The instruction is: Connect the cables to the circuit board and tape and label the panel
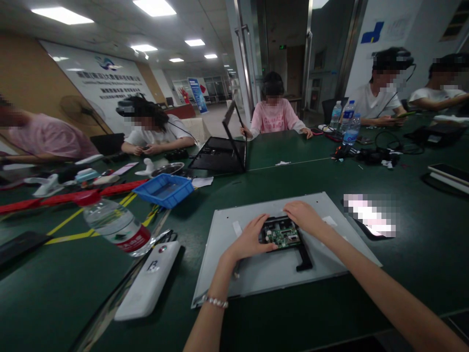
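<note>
A light grey panel (267,281) lies flat on the green table in front of me. On its middle rests a black frame (304,259) that holds a green circuit board (284,237). My left hand (251,239) grips the frame's left side, thumb at the near edge and fingers at the far left corner. At the far right corner, my right hand (304,215) has its fingers bent onto the frame's edge. The undersides of both hands' fingertips are hidden.
Left of the panel are a white power bank (150,283), a tilted water bottle (113,225) and a blue tray (164,189). A lit phone (370,215) lies to the right. Several people sit around the table; one touches a black open frame (220,154).
</note>
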`<state>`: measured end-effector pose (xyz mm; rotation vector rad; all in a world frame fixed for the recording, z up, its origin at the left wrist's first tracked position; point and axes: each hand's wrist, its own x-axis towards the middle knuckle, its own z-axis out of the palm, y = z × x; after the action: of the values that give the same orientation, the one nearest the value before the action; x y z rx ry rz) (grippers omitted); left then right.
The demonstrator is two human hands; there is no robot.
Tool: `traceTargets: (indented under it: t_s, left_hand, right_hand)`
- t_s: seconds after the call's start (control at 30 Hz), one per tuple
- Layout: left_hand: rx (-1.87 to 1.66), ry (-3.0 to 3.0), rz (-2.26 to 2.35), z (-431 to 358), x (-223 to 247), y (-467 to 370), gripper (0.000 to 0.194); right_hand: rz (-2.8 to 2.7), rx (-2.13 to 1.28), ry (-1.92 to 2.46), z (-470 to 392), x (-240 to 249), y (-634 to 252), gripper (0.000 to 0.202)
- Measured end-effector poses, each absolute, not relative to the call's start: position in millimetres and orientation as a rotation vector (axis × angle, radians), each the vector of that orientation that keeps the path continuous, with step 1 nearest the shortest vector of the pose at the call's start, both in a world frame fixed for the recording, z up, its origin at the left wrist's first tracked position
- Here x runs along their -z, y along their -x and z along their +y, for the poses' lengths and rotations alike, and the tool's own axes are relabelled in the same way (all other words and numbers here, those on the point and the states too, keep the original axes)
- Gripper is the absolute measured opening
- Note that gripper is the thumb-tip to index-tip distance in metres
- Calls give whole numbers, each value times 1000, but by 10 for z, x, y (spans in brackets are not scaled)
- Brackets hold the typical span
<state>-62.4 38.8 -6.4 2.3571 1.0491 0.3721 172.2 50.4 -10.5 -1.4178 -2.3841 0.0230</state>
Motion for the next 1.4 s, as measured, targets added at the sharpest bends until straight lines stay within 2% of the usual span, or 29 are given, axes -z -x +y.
traceTargets:
  t_s: [0.5,1.07,1.27,1.4]
  left_hand:
    - [-381,-2385,1044,399,87,626,90]
    - [-368,-2378,1046,407,98,626,90]
    - [-386,-2381,1039,406,108,625,90]
    - [-393,-2376,1043,399,110,629,90]
  right_hand:
    - [-2458,31,1400,490,175,-1674,23]
    - [-2371,-179,1398,469,189,-1665,23]
    - [-2270,-241,1425,509,229,-1664,30]
    - [-2227,-285,1426,553,263,-1683,27]
